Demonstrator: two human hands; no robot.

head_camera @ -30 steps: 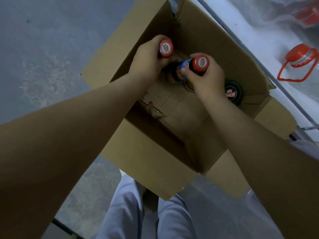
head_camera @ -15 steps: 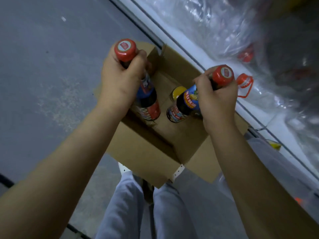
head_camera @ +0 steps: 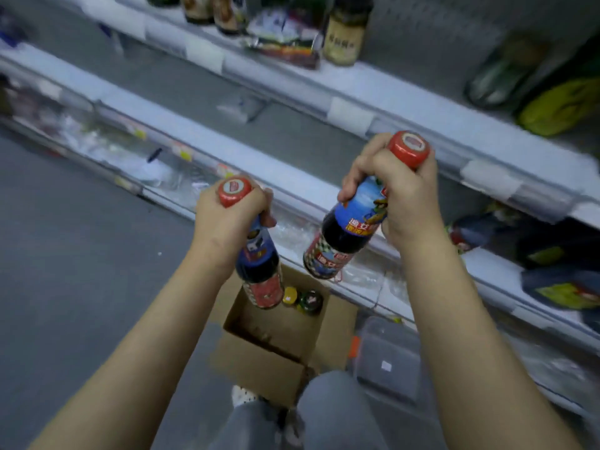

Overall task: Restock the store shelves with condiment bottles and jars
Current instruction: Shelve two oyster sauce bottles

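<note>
My left hand (head_camera: 227,219) grips the neck of a dark sauce bottle (head_camera: 261,274) with a red cap and a blue and red label. My right hand (head_camera: 402,193) grips the neck of a second, matching sauce bottle (head_camera: 341,245), held higher and tilted. Both bottles hang in the air above an open cardboard box (head_camera: 259,365) on the floor. Inside the box I see a yellow-lidded jar (head_camera: 290,295) and a dark-lidded jar (head_camera: 311,301). White store shelves (head_camera: 373,92) run diagonally in front of me.
The upper shelf holds a jar with a pale label (head_camera: 344,37), packets and dark bottles. Green and yellow packages (head_camera: 558,105) sit at the far right. Lower shelves carry plastic-wrapped goods (head_camera: 130,151) and dark pouches (head_camera: 558,287). A grey lidded bin (head_camera: 386,362) stands beside the box. Grey floor lies to the left.
Both hands have lifted their bottles out of the box and up toward the shelves. My view has risen from the box to the shelf rows.
</note>
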